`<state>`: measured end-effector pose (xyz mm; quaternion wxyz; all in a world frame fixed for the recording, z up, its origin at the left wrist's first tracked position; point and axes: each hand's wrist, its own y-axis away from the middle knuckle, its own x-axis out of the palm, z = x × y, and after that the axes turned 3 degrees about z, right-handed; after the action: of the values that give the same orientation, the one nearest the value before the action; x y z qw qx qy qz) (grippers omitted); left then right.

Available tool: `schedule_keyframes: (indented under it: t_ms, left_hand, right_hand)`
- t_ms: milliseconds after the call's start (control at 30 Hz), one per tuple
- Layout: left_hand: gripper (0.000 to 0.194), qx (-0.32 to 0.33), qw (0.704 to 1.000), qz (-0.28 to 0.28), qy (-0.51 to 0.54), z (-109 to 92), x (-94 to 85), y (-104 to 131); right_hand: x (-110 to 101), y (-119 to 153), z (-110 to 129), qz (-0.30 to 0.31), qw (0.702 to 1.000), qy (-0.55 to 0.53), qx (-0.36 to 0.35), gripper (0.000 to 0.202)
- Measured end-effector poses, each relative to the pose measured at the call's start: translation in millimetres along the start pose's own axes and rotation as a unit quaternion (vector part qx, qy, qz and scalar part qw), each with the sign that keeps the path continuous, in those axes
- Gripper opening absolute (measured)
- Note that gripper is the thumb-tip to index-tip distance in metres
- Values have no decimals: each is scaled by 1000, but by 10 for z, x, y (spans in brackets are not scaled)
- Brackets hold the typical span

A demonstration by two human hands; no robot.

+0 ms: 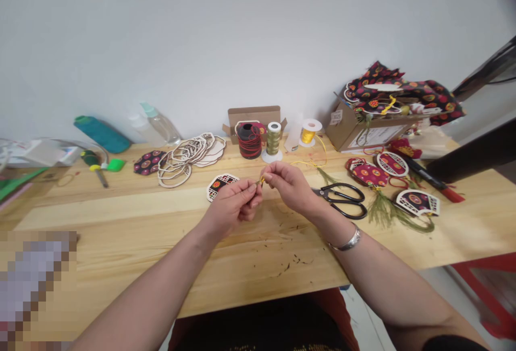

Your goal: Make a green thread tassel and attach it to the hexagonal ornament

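Above the middle of the wooden table, my left hand (241,199) and my right hand (287,183) meet, both pinching a short piece of yellow cord (262,180). The cord's ends are mostly hidden by the fingers. Just behind my left hand lies a patterned ornament (221,185) with a pale cut-out frame, partly covered by that hand. To the right of my right wrist are black-handled scissors (344,199). A green tassel (328,177) lies behind them, near a loose yellow cord that runs from a yellow spool (310,131).
Red cord (249,141) and olive thread (273,141) stand at the back. Wooden frames (189,152) lie back left, near a screwdriver (94,167). Finished ornaments (368,172) with tassels, a cardboard box (363,130) and a black pole (475,149) are at right.
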<state>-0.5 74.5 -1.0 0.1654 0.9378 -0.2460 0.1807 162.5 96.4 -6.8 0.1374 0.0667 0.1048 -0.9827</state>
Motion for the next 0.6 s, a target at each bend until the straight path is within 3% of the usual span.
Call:
schedule_keyframes:
  t_ms: [233,600]
  left_hand:
    - [20,-14,1000,-19,19,-10,1,-23]
    - [20,-38,999,-5,23,-1,-16,-22]
  right_hand:
    - [33,22,-14,-47,998,51,-7,11]
    - [69,11,-15,-33,996,-83,25,15]
